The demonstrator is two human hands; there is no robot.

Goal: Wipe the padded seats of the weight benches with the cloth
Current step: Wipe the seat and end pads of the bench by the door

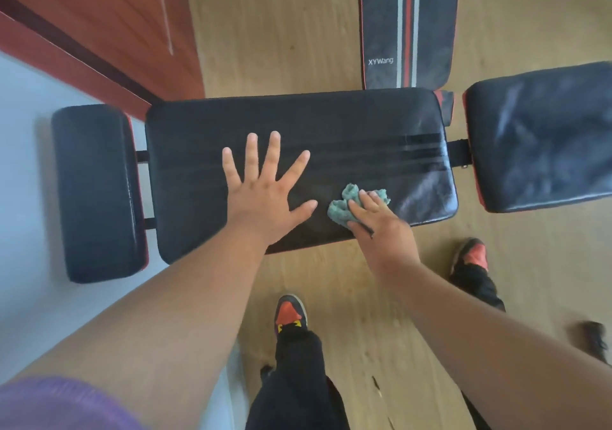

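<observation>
A long black padded bench seat (331, 125) lies across the middle of the view. My left hand (265, 188) rests flat on it with fingers spread wide. Just to its right, my right hand (374, 221) presses a crumpled teal cloth (344, 207) onto the near right part of the same pad; the fingers lie over the cloth. Damp streaks show on the pad's right end. A smaller black pad (96, 191) sits at the left end, and another black pad (543, 138) with wet smears at the right.
A second bench pad (381, 25) with red and white stripes stretches away at the top. A red-brown wooden door (99, 32) stands at the upper left. My two feet in orange and black shoes (291, 313) stand on the wooden floor (281, 32) in front of the bench.
</observation>
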